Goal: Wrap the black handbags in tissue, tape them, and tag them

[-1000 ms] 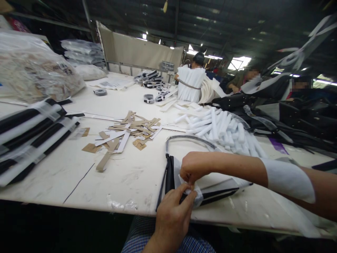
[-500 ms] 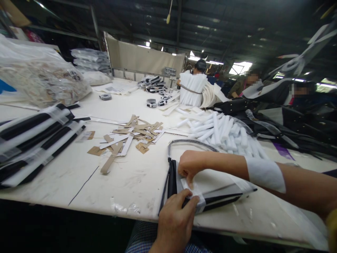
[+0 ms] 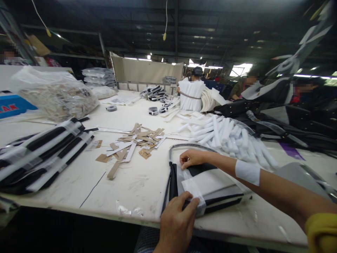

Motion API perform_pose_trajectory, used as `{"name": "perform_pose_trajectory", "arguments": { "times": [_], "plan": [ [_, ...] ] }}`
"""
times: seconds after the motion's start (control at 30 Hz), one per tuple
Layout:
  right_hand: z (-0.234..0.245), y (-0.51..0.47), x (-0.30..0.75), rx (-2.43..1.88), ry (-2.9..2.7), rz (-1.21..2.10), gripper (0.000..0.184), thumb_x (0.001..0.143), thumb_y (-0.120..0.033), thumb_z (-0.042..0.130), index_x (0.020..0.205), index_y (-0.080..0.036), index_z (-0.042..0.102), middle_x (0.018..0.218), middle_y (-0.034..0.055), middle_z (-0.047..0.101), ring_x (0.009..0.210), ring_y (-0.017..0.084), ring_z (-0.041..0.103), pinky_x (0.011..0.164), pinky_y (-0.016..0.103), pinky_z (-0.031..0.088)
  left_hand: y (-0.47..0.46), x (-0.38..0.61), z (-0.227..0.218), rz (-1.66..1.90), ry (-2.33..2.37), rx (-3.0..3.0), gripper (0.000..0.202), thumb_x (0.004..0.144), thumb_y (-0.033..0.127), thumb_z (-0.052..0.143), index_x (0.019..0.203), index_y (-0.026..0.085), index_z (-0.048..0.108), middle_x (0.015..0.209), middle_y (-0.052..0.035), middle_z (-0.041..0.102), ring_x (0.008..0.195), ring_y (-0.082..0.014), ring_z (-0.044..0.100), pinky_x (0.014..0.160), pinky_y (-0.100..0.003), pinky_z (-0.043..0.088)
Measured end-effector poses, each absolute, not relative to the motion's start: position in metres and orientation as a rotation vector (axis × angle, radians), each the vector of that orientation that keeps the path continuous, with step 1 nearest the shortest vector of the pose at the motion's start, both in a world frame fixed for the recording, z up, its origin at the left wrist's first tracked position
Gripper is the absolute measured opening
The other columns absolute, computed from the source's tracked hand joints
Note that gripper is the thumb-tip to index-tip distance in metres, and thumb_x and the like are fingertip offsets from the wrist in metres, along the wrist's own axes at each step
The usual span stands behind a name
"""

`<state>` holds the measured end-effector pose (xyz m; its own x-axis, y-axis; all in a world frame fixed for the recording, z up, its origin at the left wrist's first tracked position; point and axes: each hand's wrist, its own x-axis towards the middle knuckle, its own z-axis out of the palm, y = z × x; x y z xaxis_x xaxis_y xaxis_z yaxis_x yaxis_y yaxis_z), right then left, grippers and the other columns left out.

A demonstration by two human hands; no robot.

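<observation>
The left hand [image 3: 176, 225] pinches the clear flap [image 3: 196, 197] of the packet [image 3: 214, 182] at the near edge of the surface [image 3: 126, 186], the right hand [image 3: 191, 159] flat on its far corner; a hard tug could tear the flap.

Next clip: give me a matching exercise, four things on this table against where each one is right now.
Things:
1. left hand
2. right hand
3. cardboard strips
4. white rolls

Places:
A. heaped to the right, beyond the packet
B. on the near corner of the flat packet
C. scattered to the left of the packet, farther away
D. on the far corner of the packet

Pairs: 1-B, 2-D, 3-C, 4-A.
</observation>
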<state>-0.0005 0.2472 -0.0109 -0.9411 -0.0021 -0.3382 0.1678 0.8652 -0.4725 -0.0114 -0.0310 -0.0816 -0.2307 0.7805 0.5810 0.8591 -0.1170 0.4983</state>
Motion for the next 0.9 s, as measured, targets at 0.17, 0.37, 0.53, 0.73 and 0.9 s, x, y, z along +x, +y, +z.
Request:
{"name": "perform_pose_trajectory", "arguments": {
  "times": [0.17, 0.37, 0.53, 0.73, 0.9],
  "plan": [
    [0.002, 0.218, 0.035, 0.131, 2.697, -0.862, 0.081, 0.085, -0.05, 0.064, 0.154, -0.02, 0.033, 0.143, 0.0132, 0.054, 0.127, 0.027, 0.053, 0.106, 0.038, 0.04, -0.031, -0.01, -0.081, -1.299, -1.988, -1.884, 0.034, 0.093, 0.015, 0.051, 0.12, 0.029, 0.066, 0.116, -0.0076, 0.068, 0.097, -0.0214, 0.067, 0.08, -0.033, 0.057],
    [-0.002, 0.197, 0.047, 0.23, 2.648, -0.734, 0.127, 0.06, -0.057, 0.083, 0.159, -0.02, 0.013, 0.155, 0.0199, 0.036, 0.14, 0.041, 0.035, 0.115, 0.052, 0.026, -0.032, -0.008, -0.08, -1.293, -2.0, -1.88, 0.034, 0.093, 0.014, 0.052, 0.121, 0.028, 0.065, 0.115, -0.0082, 0.068, 0.097, -0.0219, 0.067, 0.08, -0.034, 0.057],
    [-0.021, 0.212, 0.031, 0.403, 2.634, -0.973, 0.124, 0.06, -0.048, 0.084, 0.159, -0.022, 0.014, 0.131, 0.0126, 0.061, 0.116, 0.028, 0.059, 0.101, 0.036, 0.042, -0.032, -0.009, -0.084, -1.227, -2.024, -1.898, 0.037, 0.093, 0.013, 0.053, 0.125, 0.027, 0.063, 0.117, -0.0088, 0.067, 0.1, -0.0222, 0.067, 0.083, -0.034, 0.057],
    [-0.029, 0.22, 0.023, 0.532, 2.667, -1.033, 0.098, 0.063, -0.042, 0.083, 0.15, -0.019, 0.042, 0.102, 0.0038, 0.073, 0.088, 0.021, 0.066, 0.08, 0.027, 0.048, -0.031, -0.009, -0.084, -1.227, -1.981, -1.842, 0.035, 0.094, 0.014, 0.05, 0.123, 0.027, 0.064, 0.115, -0.0089, 0.068, 0.099, -0.0216, 0.068, 0.082, -0.033, 0.058],
    [-0.039, 0.214, 0.013, 0.688, 2.863, -0.955, 0.043, 0.081, -0.033, 0.068, 0.12, -0.015, 0.07, 0.082, 0.0048, 0.075, 0.08, 0.022, 0.068, 0.073, 0.029, 0.048, -0.031, -0.007, -0.085, -1.223, -1.936, -1.817, 0.033, 0.094, 0.016, 0.052, 0.121, 0.027, 0.065, 0.113, -0.0088, 0.069, 0.096, -0.0226, 0.069, 0.079, -0.034, 0.06]
  ]
}}
